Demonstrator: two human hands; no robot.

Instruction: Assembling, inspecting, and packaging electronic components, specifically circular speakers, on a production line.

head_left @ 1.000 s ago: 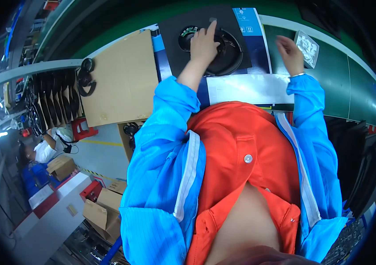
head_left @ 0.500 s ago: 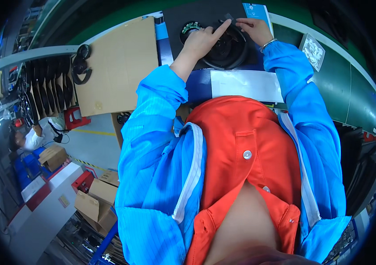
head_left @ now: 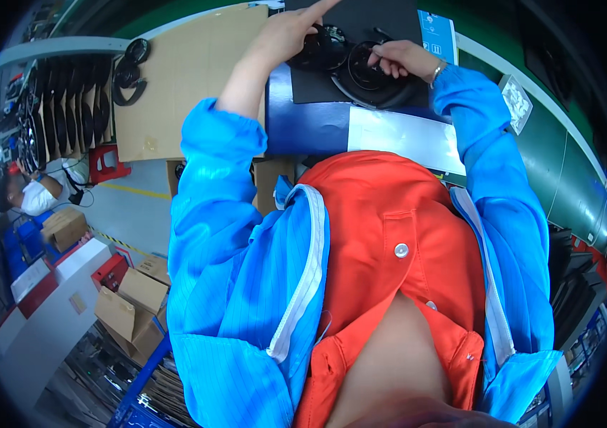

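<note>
Black over-ear headphones [head_left: 371, 98] lie on a black mat [head_left: 407, 21] at the far middle. Their right-hand ear cup [head_left: 362, 70] faces up, with my right hand [head_left: 404, 57] over it. That hand's thumb and index finger are pinched, the other fingers bent; anything between them is too small to make out. My left hand [head_left: 280, 34] is at the left edge of the mat, beside the left-hand ear cup [head_left: 333, 44]. Its index finger stretches out past the upper edge of the view, while the lower fingers are bent and partly hidden.
A cardboard sheet [head_left: 189, 85] lies left, with another headset [head_left: 129, 78] on its edge. Black headband parts [head_left: 68, 114] hang in a row farther left. A white sheet [head_left: 399, 135] lies nearer me, a tray of small white parts [head_left: 517, 100] right. Another person [head_left: 36, 196] works far left.
My left hand has moved left and away from the ear cups, pointing farther off. My right hand has come down from the headband onto the right-hand ear cup.
</note>
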